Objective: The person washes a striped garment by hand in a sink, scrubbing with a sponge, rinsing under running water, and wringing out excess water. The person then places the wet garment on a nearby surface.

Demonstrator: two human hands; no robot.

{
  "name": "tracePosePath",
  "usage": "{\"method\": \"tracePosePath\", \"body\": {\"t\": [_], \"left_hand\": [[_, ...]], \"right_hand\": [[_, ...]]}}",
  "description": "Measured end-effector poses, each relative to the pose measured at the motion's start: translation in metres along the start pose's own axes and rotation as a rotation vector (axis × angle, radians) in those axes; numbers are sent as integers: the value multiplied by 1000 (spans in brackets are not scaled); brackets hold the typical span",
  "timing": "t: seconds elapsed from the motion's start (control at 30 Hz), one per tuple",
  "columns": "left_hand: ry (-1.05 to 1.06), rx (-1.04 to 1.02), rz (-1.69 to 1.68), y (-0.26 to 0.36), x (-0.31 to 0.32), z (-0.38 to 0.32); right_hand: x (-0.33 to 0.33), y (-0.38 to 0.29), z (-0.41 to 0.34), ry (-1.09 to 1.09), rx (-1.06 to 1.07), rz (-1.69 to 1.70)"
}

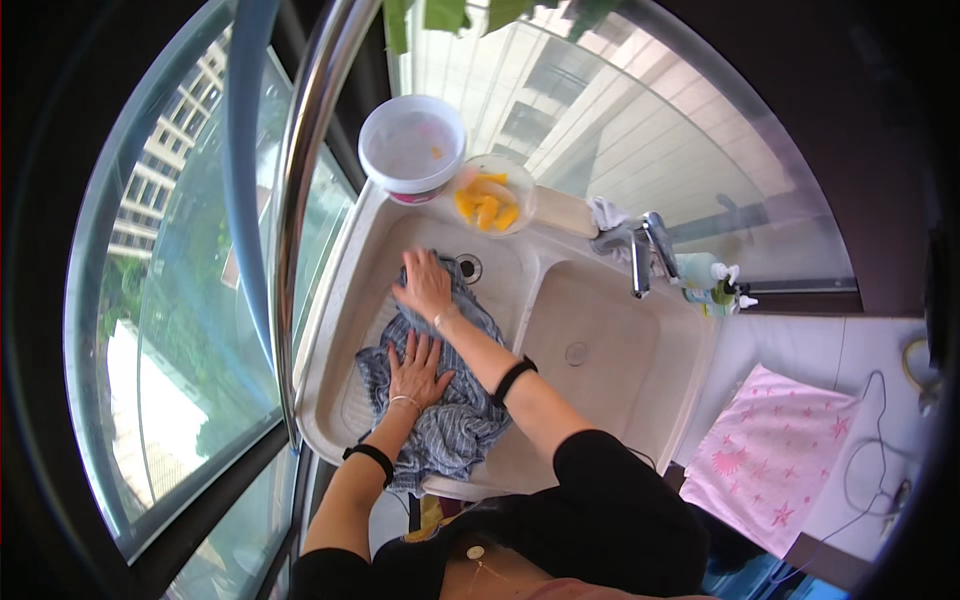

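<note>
A dark blue-and-white striped cloth garment lies bunched over the ribbed washboard side of a beige laundry sink, part of it hanging over the front rim. My left hand presses flat on the cloth with its fingers spread. Farther up, my right hand is over the far end of the cloth, slightly blurred, fingers apart; whether it touches the fabric is hard to tell. Neither hand grasps anything. Just right of my right hand is the dark drain hole.
A white tub and a clear bowl of yellow pieces stand on the back rim. Right of them are a chrome faucet and pump bottles. The second basin adjoins. A pink cloth covers part of the right counter.
</note>
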State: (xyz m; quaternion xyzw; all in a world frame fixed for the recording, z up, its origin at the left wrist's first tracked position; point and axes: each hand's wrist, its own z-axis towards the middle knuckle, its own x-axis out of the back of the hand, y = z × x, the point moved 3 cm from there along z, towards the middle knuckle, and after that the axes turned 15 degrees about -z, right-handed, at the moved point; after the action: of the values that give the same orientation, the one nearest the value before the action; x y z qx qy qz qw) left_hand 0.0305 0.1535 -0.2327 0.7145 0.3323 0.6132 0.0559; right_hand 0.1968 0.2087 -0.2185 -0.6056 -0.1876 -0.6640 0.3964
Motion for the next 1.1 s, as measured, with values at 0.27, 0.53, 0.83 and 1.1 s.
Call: {"method": "tracePosePath", "body": {"t": [0.27,0.53,0.83,1.1], "left_hand": [[-417,112,37,-6,-5,-1],[-108,45,-46,3,6,2],[-585,215,75,-3,2,2],[-118,79,-59,11,18,8]], "right_hand": [[79,3,-112,-110,125,86],[-1,50,11,10,-77,73],[77,9,-123,-114,196,91],[-11,58,21,-102,-93,54]]}}
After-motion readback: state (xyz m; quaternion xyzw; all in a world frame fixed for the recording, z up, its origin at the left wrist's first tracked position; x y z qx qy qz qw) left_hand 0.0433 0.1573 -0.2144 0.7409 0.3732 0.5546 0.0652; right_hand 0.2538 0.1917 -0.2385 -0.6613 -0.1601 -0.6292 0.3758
